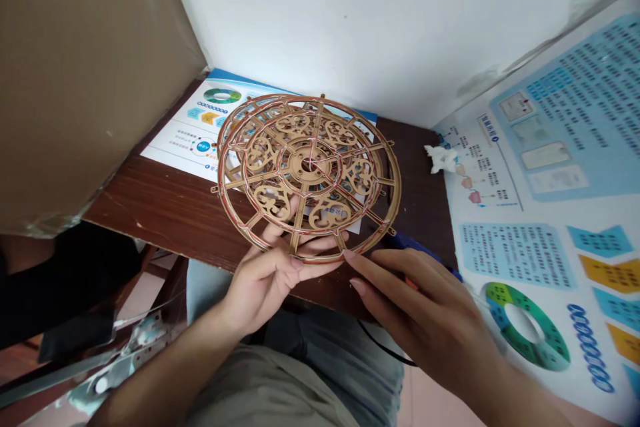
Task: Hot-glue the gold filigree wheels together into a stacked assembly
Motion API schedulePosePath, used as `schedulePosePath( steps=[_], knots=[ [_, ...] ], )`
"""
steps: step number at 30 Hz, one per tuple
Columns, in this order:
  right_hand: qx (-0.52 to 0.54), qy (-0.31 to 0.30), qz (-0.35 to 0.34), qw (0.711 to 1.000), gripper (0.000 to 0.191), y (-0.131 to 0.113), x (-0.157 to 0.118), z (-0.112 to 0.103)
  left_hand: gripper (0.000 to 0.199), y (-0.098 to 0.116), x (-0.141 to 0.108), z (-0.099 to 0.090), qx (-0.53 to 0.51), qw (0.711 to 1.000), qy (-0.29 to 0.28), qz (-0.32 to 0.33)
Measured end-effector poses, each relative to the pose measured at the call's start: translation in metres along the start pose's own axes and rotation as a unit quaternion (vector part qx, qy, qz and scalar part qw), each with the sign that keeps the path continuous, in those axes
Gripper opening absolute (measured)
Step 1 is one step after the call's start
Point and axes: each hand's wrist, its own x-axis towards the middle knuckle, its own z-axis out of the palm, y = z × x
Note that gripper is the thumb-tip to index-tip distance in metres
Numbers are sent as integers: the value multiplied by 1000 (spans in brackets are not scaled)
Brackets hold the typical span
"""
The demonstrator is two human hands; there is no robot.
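A tan, openwork wheel (308, 168) with spokes, scroll shapes and reddish wires along its rings is held up near the middle of the head view. Beneath its lower edge is my left hand (267, 280), thumb on the rim and fingers spread behind the wheel. My right hand (425, 300) is at the lower right of the rim, its index fingertip touching the edge and its other fingers apart, holding nothing. A similar wheel shows partly behind the first, mostly hidden by it.
Under the wheels, a printed sheet (175, 140) lies on the dark wooden table (150, 203). A small white object (441, 159) stands at the right, beside a large printed sheet (540, 213). A white wall rises behind, and a brown panel (90, 80) at the left.
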Motion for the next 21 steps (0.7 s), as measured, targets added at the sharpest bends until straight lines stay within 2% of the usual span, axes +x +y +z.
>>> schedulePosePath(
  steps=[4, 10, 15, 21],
  knots=[
    [4, 2, 1, 1000, 28, -1, 0, 0, 99, 0, 0, 1, 3, 1000, 12, -8],
    [-56, -11, -50, 997, 25, -3, 4, -4, 99, 1, 0, 2, 20, 1000, 11, -13],
    [-56, -15, -57, 997, 23, -4, 9, -5, 96, 0, -1, 4, 20, 1000, 17, -8],
    [1, -11, 10, 1000, 30, -7, 2, 1, 96, 1, -2, 4, 24, 999, 31, -2]
  ],
)
